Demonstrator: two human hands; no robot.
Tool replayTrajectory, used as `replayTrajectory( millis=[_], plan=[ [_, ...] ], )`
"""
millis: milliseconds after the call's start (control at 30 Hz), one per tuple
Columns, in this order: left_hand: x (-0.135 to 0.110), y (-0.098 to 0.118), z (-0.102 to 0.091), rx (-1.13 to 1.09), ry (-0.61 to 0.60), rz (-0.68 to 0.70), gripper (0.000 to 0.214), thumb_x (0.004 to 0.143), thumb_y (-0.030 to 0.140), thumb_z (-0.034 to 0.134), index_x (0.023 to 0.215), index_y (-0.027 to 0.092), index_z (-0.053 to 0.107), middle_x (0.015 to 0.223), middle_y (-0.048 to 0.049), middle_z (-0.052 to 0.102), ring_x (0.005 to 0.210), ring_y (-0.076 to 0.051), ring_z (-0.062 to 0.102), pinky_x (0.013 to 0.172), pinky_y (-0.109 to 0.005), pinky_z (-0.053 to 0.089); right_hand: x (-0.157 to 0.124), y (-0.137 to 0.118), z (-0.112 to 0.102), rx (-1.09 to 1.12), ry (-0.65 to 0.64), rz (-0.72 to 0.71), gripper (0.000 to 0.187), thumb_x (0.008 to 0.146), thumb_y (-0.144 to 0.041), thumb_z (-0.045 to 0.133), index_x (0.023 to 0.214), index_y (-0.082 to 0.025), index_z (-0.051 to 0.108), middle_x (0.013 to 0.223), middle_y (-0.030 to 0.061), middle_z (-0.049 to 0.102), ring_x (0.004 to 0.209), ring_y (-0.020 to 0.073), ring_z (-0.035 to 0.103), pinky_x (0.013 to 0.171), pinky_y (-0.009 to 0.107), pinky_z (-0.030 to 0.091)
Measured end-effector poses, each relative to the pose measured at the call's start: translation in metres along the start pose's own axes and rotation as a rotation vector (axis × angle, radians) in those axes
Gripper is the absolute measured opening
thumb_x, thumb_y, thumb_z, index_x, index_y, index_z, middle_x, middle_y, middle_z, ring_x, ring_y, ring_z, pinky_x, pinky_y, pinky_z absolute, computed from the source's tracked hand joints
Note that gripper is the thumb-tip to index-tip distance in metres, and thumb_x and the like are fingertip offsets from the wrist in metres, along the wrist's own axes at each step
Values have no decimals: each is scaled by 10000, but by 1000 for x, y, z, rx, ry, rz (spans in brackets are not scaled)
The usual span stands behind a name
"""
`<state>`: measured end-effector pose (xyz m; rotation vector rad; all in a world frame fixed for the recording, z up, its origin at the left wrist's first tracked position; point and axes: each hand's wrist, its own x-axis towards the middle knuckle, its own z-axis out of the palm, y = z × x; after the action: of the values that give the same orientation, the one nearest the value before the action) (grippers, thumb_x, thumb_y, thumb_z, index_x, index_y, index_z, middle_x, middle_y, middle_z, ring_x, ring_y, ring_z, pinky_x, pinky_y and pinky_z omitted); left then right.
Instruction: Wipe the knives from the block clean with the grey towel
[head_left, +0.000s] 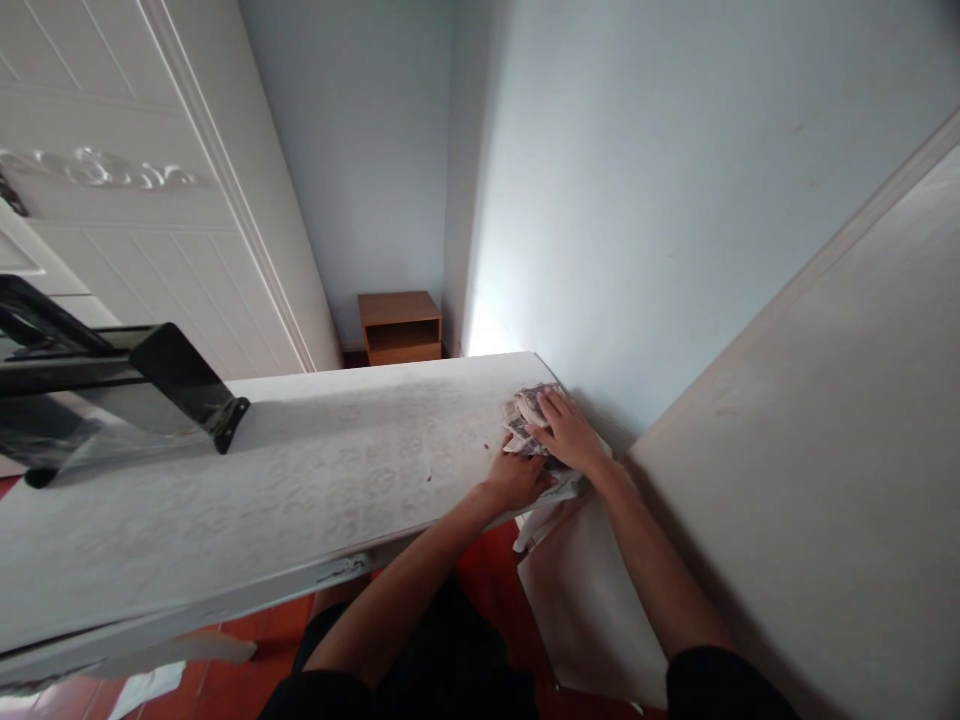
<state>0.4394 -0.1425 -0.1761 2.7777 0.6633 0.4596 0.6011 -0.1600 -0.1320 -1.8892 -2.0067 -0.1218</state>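
A crumpled, patterned cloth (520, 410) in beige and purple-brown lies bunched on the right end of a long white table (330, 450), close to the wall. From the right, my right hand (566, 428) presses on the cloth with its fingers curled over the folds. My left hand (520, 478) grips the cloth's near edge at the table's front side, its fingertips partly hidden. Dusty, patchy marks and a few dark specks cover the tabletop left of the cloth.
A black metal stand (187, 380) occupies the table's left part. Behind it rises a white wardrobe (150, 190). A brown nightstand (400, 312) sits in the far corner. Large pale panels (817, 480) lean at the right, against the blue wall (637, 200). The floor (487, 580) is red.
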Motion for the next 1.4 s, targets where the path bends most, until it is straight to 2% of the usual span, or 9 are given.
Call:
replayTrajectory(
  millis=[133, 300, 400, 633, 767, 933, 1133, 1267, 1400],
  plan=[
    [-7, 7, -4, -13, -23, -44, 399, 882, 388, 555, 1177, 133, 645, 1204, -186, 669, 1226, -331, 556, 1082, -524, 376, -3, 3, 22, -74, -86, -2, 467, 971, -372, 444, 1334, -108, 573, 1443, 201, 498, 1350, 337, 449, 1117, 528, 316],
    [-46, -8, -23, -112, 23, 25, 408, 886, 317, 557, 1263, 168, 601, 1368, -136, 583, 1330, -247, 480, 1146, -401, 355, -14, 15, 25, -87, -6, -9, 429, 949, -289, 422, 1310, -146, 603, 1431, 157, 525, 1343, 300, 464, 1136, 501, 298],
    [-78, -29, -37, -234, 65, -108, 382, 913, 307, 515, 1246, 161, 632, 1372, -129, 595, 1304, -231, 523, 1111, -372, 412, -17, 26, 28, -72, 94, -25, 426, 954, -306, 383, 1260, -164, 643, 1382, 146, 573, 1307, 300, 505, 1116, 534, 322],
    [-163, -73, -77, -432, 339, -376, 261, 931, 278, 493, 1049, 191, 710, 1067, -57, 746, 1007, -180, 682, 934, -311, 519, -9, 65, 36, 15, 36, -60, 483, 884, -478, 469, 1172, -158, 690, 1304, 152, 635, 1245, 314, 564, 1065, 500, 415],
    [-215, -92, -109, -453, 557, -505, 248, 926, 324, 517, 933, 193, 727, 940, -56, 760, 891, -180, 699, 835, -303, 539, 14, 56, 34, -57, 58, 17, 496, 839, -502, 493, 1127, -150, 688, 1197, 187, 682, 1133, 368, 624, 994, 554, 456],
    [-277, -129, -152, -624, 960, -686, 249, 860, 387, 614, 897, 164, 718, 856, -74, 754, 828, -197, 699, 781, -320, 535, 51, -36, 48, 102, 150, -117, 489, 874, -459, 483, 1196, -129, 642, 1197, 187, 675, 1135, 337, 624, 1017, 506, 470],
    [-354, -199, -202, -1013, 1641, -720, 296, 660, 363, 744, 866, 162, 670, 800, -42, 717, 794, -180, 690, 698, -279, 514, 102, -189, 96, 551, -61, -343, 459, 867, -434, 558, 1260, -204, 610, 1300, 142, 630, 1214, 310, 586, 1075, 518, 426],
    [-399, -251, -231, -943, 1791, -752, 320, 683, 424, 664, 911, 205, 617, 967, -47, 704, 929, -183, 675, 731, -272, 498, 141, -287, 127, 913, -209, -349, 701, 790, -454, 679, 1414, -242, 439, 1379, 156, 549, 1243, 301, 556, 1053, 518, 428],
    [-416, -296, -251, -853, 1825, -796, 343, 749, 478, 610, 980, 223, 602, 1226, -90, 647, 1188, -207, 579, 877, -301, 468, 179, -374, 153, 1226, -384, -246, 1053, 581, -530, 835, 1469, -283, 325, 1504, 165, 379, 1370, 317, 412, 1090, 508, 374]
  ],
)
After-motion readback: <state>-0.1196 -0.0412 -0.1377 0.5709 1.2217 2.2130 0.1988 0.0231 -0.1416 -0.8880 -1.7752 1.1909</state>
